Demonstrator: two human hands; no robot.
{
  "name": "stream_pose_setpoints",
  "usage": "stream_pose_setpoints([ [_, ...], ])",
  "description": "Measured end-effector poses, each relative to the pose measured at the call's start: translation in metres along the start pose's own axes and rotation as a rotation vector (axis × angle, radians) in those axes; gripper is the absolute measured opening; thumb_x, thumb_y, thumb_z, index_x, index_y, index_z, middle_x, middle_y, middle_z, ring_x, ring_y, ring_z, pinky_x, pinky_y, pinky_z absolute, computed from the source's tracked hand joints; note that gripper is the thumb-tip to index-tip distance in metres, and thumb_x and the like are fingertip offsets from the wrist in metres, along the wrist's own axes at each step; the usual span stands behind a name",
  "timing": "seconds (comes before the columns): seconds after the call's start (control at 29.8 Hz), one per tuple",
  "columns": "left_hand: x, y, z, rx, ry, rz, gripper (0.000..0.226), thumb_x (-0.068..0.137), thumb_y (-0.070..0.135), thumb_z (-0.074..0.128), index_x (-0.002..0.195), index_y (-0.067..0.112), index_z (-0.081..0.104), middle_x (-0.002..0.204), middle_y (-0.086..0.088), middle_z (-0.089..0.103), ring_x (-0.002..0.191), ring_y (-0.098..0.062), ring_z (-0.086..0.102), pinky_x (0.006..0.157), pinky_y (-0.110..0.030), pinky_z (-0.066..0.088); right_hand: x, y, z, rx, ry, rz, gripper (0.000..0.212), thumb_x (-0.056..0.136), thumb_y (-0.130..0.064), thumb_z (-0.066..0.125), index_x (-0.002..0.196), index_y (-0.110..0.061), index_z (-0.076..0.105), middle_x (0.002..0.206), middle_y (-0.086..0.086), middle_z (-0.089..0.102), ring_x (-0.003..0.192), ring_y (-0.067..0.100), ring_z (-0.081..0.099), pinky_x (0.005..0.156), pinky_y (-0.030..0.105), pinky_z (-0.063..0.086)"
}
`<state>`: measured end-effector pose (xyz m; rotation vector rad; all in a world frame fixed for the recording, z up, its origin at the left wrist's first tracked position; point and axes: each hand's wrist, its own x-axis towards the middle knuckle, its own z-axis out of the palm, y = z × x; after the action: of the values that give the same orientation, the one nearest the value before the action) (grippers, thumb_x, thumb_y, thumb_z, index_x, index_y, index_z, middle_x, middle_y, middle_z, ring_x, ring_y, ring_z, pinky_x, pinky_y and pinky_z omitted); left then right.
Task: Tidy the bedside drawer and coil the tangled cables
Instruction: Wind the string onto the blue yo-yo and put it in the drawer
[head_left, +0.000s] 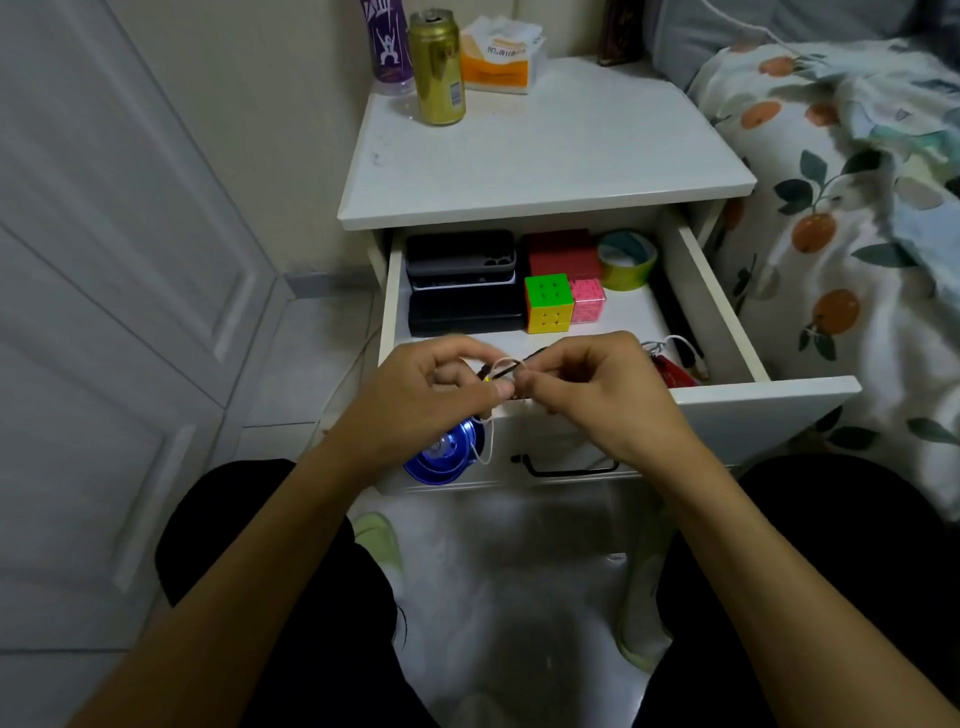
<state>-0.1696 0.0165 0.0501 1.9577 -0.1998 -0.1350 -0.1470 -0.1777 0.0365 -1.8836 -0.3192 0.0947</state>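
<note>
A bed (857, 171) with a fruit-print cover runs along the right, and a white door (104, 260) fills the left. Between them stands a white nightstand, its worktop (545, 150) carrying a gold can (438, 67), a purple bottle (387, 44) behind it and a tissue pack (501, 54) near the back.

The drawer (769, 410) is pulled open. Inside, black phone cases (462, 280) are stacked at the left, a red box (561, 254) sits at the back, a roll of green tape (626, 260) stands just right of it, and a cube (548, 303) touches a small pink box (588, 301). At the front right corner lie a white cable (670, 343) and a red item (672, 371).

Both forearms reach forward from the lower corners and meet over the drawer's front edge. The left hand (431, 400) has its fingers curled, pinching a thin black cord (506, 370) and a white string (491, 441); the string hangs down to a blue yo-yo (441, 457) dangling in front of the drawer face. The right hand (597, 395), knuckles up, pinches the other end of the black cord, thumb tip close to the left thumb.

Black-clad knees flank the floor (519, 597) below, with pale green shoes (379, 540) on it.
</note>
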Motion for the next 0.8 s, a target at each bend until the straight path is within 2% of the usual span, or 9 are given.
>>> stream_pose_setpoints([
  [0.07,-0.004,-0.004,-0.001,-0.057,0.069,-0.041,0.045,0.078,0.038,0.075,0.119,0.03,0.06,0.077,-0.002,0.074,0.081,-0.013,0.072,0.086,-0.03,0.052,-0.005,0.001,-0.007,0.018,0.023,0.038,0.005,0.082,-0.015,0.076,0.08,-0.011,0.077,0.069,0.001,0.073,0.058,0.002,0.061,0.056,0.018,0.049],
  [0.13,-0.007,-0.006,-0.005,-0.092,0.171,-0.048,0.052,0.075,0.046,0.071,0.123,0.032,0.056,0.08,0.001,0.075,0.086,-0.01,0.072,0.085,-0.027,0.05,-0.012,0.004,-0.016,-0.039,0.002,0.053,0.009,0.082,-0.017,0.076,0.074,-0.014,0.076,0.068,0.001,0.072,0.058,0.003,0.06,0.056,0.013,0.045],
  [0.2,-0.012,-0.008,-0.004,-0.106,0.243,-0.046,0.048,0.08,0.045,0.067,0.124,0.03,0.056,0.08,0.005,0.074,0.087,-0.007,0.071,0.08,-0.019,0.052,-0.021,0.008,-0.024,-0.138,-0.067,0.096,0.01,0.081,-0.018,0.076,0.071,-0.016,0.075,0.07,0.0,0.072,0.063,0.006,0.064,0.062,0.017,0.049],
  [0.27,-0.017,-0.009,0.0,-0.104,0.275,-0.027,0.037,0.087,0.041,0.063,0.122,0.028,0.057,0.079,0.007,0.074,0.084,-0.003,0.07,0.075,-0.013,0.053,-0.029,0.011,-0.029,-0.283,-0.169,0.125,0.006,0.08,-0.022,0.077,0.076,-0.018,0.076,0.073,-0.006,0.073,0.069,0.002,0.067,0.07,0.02,0.053],
  [0.37,-0.025,-0.008,0.012,-0.135,0.265,-0.004,0.022,0.092,0.035,0.061,0.113,0.028,0.062,0.079,0.007,0.073,0.082,-0.003,0.07,0.075,-0.012,0.052,-0.035,0.01,-0.023,-0.45,-0.204,0.048,0.017,0.079,-0.03,0.078,0.094,-0.024,0.075,0.086,-0.015,0.072,0.076,-0.013,0.061,0.068,0.005,0.045],
  [0.44,-0.03,-0.006,0.019,-0.172,0.267,-0.007,0.024,0.089,0.04,0.06,0.108,0.027,0.065,0.079,0.008,0.073,0.082,-0.004,0.07,0.072,-0.012,0.051,-0.037,0.006,-0.015,-0.443,-0.17,-0.04,0.023,0.08,-0.029,0.078,0.102,-0.025,0.072,0.092,-0.017,0.07,0.076,-0.016,0.057,0.065,0.002,0.04],
  [0.57,-0.035,0.001,0.031,-0.282,0.302,-0.052,0.023,0.085,0.044,0.058,0.099,0.027,0.066,0.08,0.009,0.072,0.081,-0.004,0.07,0.067,-0.014,0.053,-0.046,-0.003,-0.002,-0.284,-0.302,-0.063,0.039,0.079,-0.039,0.076,0.116,-0.034,0.065,0.102,-0.02,0.066,0.093,-0.004,0.061,0.077,0.012,0.049],
  [0.64,-0.033,0.005,0.035,-0.311,0.271,-0.055,0.025,0.083,0.044,0.058,0.099,0.026,0.066,0.081,0.009,0.072,0.081,-0.006,0.07,0.066,-0.016,0.054,-0.049,-0.005,0.003,-0.231,-0.341,-0.037,0.044,0.075,-0.046,0.078,0.115,-0.034,0.063,0.102,-0.019,0.066,0.096,-0.001,0.062,0.082,0.017,0.05],
  [0.8,-0.024,0.023,0.029,-0.244,0.237,0.052,0.017,0.088,0.035,0.062,0.098,0.023,0.067,0.091,0.008,0.071,0.09,-0.006,0.068,0.072,-0.017,0.054,-0.04,-0.016,0.0,-0.151,-0.179,-0.049,0.032,0.073,-0.031,0.083,0.101,-0.024,0.069,0.087,-0.009,0.071,0.079,0.007,0.067,0.077,0.034,0.055],
])
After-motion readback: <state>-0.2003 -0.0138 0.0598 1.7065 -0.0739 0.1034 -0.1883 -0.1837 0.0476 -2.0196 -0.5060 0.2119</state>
